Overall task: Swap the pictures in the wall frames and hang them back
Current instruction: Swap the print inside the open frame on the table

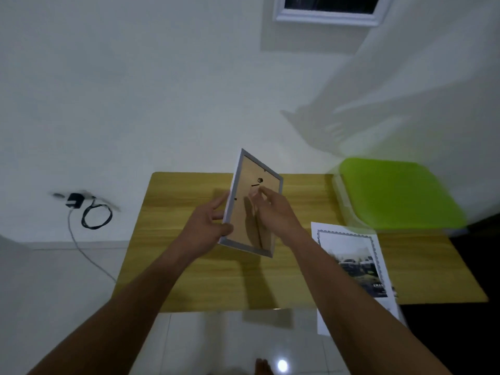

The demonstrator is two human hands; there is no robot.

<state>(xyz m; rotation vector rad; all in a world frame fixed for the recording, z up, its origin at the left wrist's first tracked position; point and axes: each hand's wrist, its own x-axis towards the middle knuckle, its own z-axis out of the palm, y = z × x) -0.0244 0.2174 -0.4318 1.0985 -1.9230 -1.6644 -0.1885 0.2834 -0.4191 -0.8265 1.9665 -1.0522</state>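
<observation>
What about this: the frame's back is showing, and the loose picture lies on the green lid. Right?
No. The head view shows the loose picture lying on the wooden table, not the green lid. The frame does show its back.

A light wooden counter [189,280] stands against the white wall [135,104]. A printed picture sheet [354,266] lies flat on its right side, overhanging the near edge; a blurred green-topped box [397,193] covers its far right corner
</observation>
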